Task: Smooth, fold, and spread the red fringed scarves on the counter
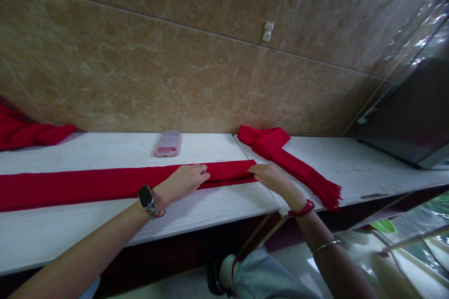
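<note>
A long red scarf (87, 186) lies folded lengthwise along the white table, running out of view at the left. My left hand (185, 181), with a ring and a watch on its wrist, is closed on the scarf's upper layer, fingers curled at the cloth. At the scarf's right end, my right hand (268, 176) pinches the corner between thumb and fingers. The lower edge between the hands shows a fold with a dark gap. Just beyond my right hand rests another red scarf (294, 161), crossed over itself, its fringe towards the table's front edge.
A phone in a pink case (168, 144) lies near the wall. More red cloth (31, 131) is bunched at the far left. Two white tabletops (224, 201) meet at a seam by my right hand. A dark box-like object (410, 117) stands at the right.
</note>
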Demonstrator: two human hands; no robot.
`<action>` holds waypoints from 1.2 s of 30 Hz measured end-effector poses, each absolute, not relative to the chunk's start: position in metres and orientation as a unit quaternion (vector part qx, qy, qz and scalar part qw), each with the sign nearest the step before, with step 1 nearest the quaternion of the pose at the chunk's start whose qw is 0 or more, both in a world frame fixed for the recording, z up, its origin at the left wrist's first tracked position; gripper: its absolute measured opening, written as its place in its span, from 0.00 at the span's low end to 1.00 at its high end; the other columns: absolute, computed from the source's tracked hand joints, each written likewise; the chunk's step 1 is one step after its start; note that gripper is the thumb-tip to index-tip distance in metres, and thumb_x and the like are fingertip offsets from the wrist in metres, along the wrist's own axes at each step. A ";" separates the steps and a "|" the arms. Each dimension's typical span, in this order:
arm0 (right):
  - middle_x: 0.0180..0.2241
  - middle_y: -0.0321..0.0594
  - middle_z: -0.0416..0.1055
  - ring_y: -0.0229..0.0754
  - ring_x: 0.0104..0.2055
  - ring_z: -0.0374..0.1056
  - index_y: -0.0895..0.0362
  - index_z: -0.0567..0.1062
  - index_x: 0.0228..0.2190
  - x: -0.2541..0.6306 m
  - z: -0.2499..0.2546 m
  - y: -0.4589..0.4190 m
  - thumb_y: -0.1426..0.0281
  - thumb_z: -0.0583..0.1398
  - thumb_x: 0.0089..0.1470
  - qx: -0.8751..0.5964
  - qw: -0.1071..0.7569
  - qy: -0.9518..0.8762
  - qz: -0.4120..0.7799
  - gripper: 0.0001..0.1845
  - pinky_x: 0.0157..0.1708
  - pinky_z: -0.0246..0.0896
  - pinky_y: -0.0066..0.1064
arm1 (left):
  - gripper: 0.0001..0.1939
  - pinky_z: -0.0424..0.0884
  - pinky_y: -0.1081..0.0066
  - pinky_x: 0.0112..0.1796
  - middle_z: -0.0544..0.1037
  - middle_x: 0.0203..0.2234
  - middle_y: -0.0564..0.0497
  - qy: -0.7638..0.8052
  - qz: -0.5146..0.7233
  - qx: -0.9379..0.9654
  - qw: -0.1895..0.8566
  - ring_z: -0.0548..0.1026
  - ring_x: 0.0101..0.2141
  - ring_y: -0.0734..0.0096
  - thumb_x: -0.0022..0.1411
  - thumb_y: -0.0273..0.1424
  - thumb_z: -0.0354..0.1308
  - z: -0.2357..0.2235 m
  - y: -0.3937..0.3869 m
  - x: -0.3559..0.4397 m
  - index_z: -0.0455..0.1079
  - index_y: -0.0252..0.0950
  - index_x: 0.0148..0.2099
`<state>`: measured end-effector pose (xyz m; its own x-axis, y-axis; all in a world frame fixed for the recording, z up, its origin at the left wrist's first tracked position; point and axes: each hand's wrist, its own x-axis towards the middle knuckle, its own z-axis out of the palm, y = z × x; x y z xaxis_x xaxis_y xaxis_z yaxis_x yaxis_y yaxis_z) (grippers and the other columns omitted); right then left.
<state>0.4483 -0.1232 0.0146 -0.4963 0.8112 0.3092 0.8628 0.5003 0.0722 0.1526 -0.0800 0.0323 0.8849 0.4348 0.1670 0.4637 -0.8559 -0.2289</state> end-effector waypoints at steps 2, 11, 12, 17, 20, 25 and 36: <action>0.35 0.45 0.75 0.42 0.37 0.70 0.60 0.75 0.34 0.453 0.010 -0.123 0.81 0.51 0.50 -0.472 0.171 -0.851 -0.153 0.15 0.39 0.65 0.32 | 0.10 0.66 0.71 0.33 0.72 0.34 0.46 -0.235 -0.070 -0.957 0.155 0.71 0.35 0.67 0.60 0.20 0.47 0.034 -0.081 0.153 0.68 0.34 0.38; 0.31 0.40 0.72 0.39 0.34 0.67 0.57 0.72 0.27 0.460 0.001 -0.130 0.82 0.53 0.44 -0.469 0.207 -0.858 -0.032 0.11 0.37 0.63 0.30 | 0.10 0.64 0.73 0.32 0.71 0.34 0.48 -0.156 -0.031 -0.976 0.148 0.69 0.34 0.69 0.60 0.21 0.49 0.032 -0.089 0.151 0.67 0.36 0.41; 0.30 0.40 0.72 0.39 0.33 0.67 0.57 0.72 0.26 0.460 0.004 -0.129 0.82 0.53 0.43 -0.476 0.199 -0.856 -0.009 0.11 0.36 0.63 0.30 | 0.10 0.64 0.73 0.33 0.71 0.34 0.48 -0.153 -0.035 -0.978 0.141 0.69 0.35 0.69 0.60 0.20 0.49 0.031 -0.087 0.151 0.67 0.36 0.41; 0.31 0.39 0.72 0.39 0.34 0.67 0.57 0.72 0.26 0.457 0.023 -0.129 0.79 0.55 0.42 -0.467 0.146 -0.870 0.067 0.08 0.37 0.62 0.30 | 0.13 0.64 0.73 0.38 0.70 0.39 0.49 -0.160 -0.061 -0.983 0.069 0.68 0.40 0.69 0.57 0.18 0.49 0.027 -0.082 0.150 0.66 0.37 0.42; 0.30 0.39 0.72 0.38 0.33 0.67 0.57 0.73 0.25 0.457 0.027 -0.129 0.77 0.56 0.45 -0.462 0.143 -0.871 0.086 0.06 0.37 0.62 0.30 | 0.12 0.64 0.73 0.37 0.70 0.40 0.49 -0.184 -0.060 -0.980 0.041 0.69 0.38 0.70 0.58 0.20 0.49 0.030 -0.084 0.149 0.66 0.37 0.43; 0.30 0.40 0.72 0.39 0.33 0.67 0.57 0.73 0.25 0.458 0.020 -0.124 0.79 0.55 0.46 -0.474 0.139 -0.868 0.045 0.09 0.37 0.62 0.30 | 0.10 0.64 0.74 0.34 0.71 0.38 0.50 -0.184 -0.062 -0.979 0.053 0.70 0.36 0.71 0.60 0.25 0.50 0.032 -0.084 0.147 0.67 0.38 0.44; 0.27 0.42 0.73 0.39 0.32 0.68 0.59 0.74 0.23 0.462 0.020 -0.112 0.81 0.54 0.45 -0.576 0.041 -0.813 -0.076 0.11 0.35 0.61 0.28 | 0.10 0.64 0.76 0.33 0.71 0.36 0.52 -0.206 -0.100 -0.971 0.065 0.70 0.35 0.74 0.62 0.26 0.50 0.023 -0.077 0.144 0.71 0.39 0.41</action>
